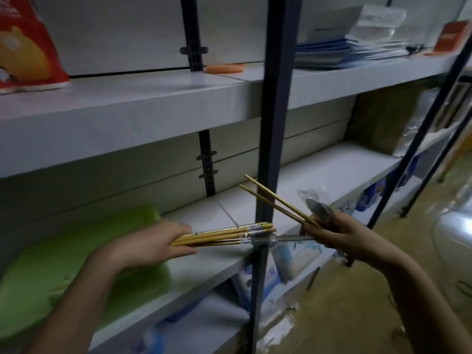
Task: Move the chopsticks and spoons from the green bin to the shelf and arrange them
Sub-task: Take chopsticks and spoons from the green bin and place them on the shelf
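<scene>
Now, left hand [153, 242] grips a yellow wooden chopstick bundle [229, 232]; right hand [339, 236] clutches two brown chopsticks [273, 198] and a plastic-wrapped metal spoon [319, 212].

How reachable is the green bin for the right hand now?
Probably not: the right hand grips two chopsticks and a plastic-wrapped spoon, and the dark upright post and the left hand with its chopstick bundle stand between it and the green bin.
</scene>
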`<state>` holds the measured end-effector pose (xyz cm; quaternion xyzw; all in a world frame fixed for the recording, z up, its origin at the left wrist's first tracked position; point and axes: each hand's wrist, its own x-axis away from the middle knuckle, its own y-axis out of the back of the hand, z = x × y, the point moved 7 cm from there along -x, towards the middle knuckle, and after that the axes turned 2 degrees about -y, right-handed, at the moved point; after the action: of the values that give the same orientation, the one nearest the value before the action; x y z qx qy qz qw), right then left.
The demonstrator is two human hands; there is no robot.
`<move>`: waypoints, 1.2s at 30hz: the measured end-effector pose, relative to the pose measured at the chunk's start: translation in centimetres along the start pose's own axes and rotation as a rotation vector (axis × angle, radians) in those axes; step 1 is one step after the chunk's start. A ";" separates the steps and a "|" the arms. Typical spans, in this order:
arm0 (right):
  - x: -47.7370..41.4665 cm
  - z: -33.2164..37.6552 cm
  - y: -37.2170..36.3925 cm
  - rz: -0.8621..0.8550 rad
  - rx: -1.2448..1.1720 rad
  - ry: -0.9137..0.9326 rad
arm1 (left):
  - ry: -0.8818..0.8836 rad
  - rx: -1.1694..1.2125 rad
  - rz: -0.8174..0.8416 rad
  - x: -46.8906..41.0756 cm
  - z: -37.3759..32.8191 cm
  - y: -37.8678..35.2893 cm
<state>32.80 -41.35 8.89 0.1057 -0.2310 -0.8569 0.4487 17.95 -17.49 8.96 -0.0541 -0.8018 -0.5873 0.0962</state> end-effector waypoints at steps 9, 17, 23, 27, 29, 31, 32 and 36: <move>5.4 -7.9 10.9 -0.157 0.006 -0.057 | 0.004 0.047 -0.060 -9.0 -10.5 -5.2; 4.9 -14.0 18.1 -0.297 -0.050 -0.102 | 0.079 0.076 -0.156 -18.8 -14.8 -8.1; -0.8 -18.4 22.0 -0.290 -0.128 -0.145 | 0.185 -0.005 -0.217 -27.8 -14.2 -8.4; -6.1 -20.6 24.0 -0.258 -0.153 -0.214 | 0.240 -0.050 -0.238 -33.2 -13.2 -8.0; -8.8 -21.5 24.8 -0.225 -0.162 -0.236 | 0.264 -0.095 -0.235 -35.7 -12.5 -7.6; -11.2 -22.2 25.2 -0.205 -0.199 -0.242 | 0.296 -0.122 -0.220 -37.8 -11.4 -7.6; -12.2 -22.6 25.2 -0.198 -0.227 -0.246 | 0.311 -0.129 -0.210 -38.7 -10.8 -7.7; -15.6 -23.9 24.9 -0.125 -0.301 -0.256 | 0.373 -0.134 -0.180 -41.5 -8.8 -8.5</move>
<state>69.00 -47.97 -0.08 -0.0579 -0.1484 -0.9144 0.3722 57.56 -27.38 -5.44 0.1212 -0.7310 -0.6452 0.1863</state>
